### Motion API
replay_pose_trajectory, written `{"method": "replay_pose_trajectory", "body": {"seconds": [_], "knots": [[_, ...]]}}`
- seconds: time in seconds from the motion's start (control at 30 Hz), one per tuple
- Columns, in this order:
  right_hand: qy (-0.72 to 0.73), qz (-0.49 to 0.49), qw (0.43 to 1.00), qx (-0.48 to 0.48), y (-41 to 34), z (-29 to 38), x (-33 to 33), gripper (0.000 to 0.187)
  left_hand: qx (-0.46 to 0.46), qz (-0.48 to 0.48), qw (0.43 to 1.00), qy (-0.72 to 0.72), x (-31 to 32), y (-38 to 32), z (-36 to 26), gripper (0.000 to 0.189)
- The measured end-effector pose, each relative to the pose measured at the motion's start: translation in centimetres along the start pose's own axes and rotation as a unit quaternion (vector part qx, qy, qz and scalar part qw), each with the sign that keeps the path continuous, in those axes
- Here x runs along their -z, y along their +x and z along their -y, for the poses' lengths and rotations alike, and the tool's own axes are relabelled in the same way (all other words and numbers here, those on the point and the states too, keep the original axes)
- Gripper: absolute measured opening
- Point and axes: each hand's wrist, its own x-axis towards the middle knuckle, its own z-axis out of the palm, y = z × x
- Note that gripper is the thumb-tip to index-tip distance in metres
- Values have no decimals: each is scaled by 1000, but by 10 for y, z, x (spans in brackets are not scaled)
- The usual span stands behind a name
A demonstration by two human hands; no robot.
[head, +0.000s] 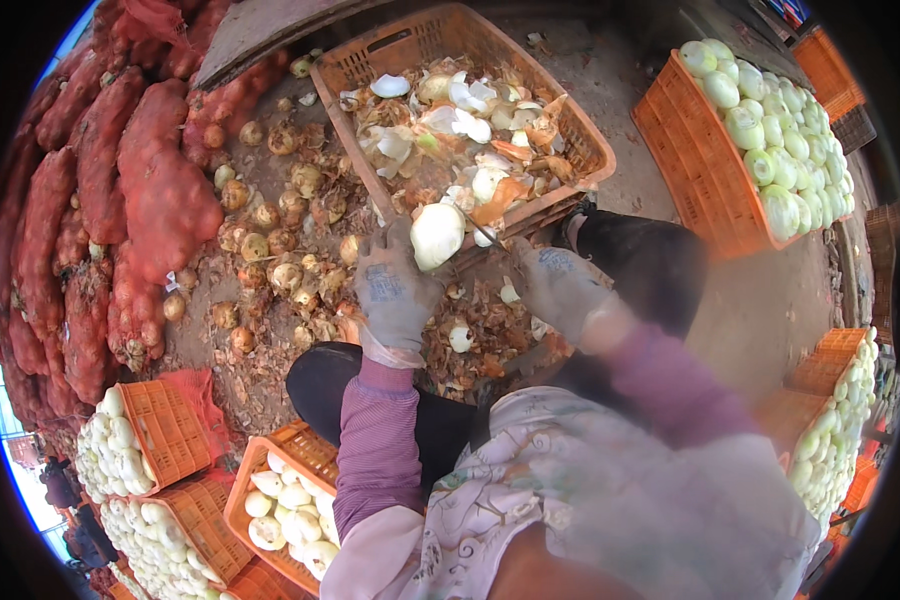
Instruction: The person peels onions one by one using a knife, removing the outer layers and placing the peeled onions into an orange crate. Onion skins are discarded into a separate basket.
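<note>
My left hand (399, 281), in a grey work glove, holds a peeled white onion (438, 236) near the close rim of an orange plastic crate (596, 161). My right hand (559, 285), gloved alike, is closed on the handle of a knife, mostly hidden by the fingers. The thin knife blade (482, 227) points up and left towards the onion, close to its right side. Onion skins and peeled white layers (457, 124) fill much of the crate. Below the hands, on the ground between the legs, lie brown skins and a small pale onion (460, 338).
Unpeeled onions (286, 276) and skins lie on the ground at left, beside red mesh sacks (161, 176) of onions. A crate of peeled onions (705, 165) stands at upper right, another (244, 499) at lower left. More full crates stand along both sides.
</note>
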Motion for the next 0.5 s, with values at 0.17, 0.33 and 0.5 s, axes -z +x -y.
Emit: {"method": "replay_pose_trajectory", "body": {"seconds": [0.17,0.33,0.5], "knots": [[-28,-78,990,115,-5,-3,8,51,-1,-22,1000,-21,0,0,0,61],[119,32,992,-9,1,6,14,44,-25,-26,999,16,-3,2,-4,54],[114,-39,992,-30,15,4,23,36,-6,-22,999,44,-6,1,-13,57]]}}
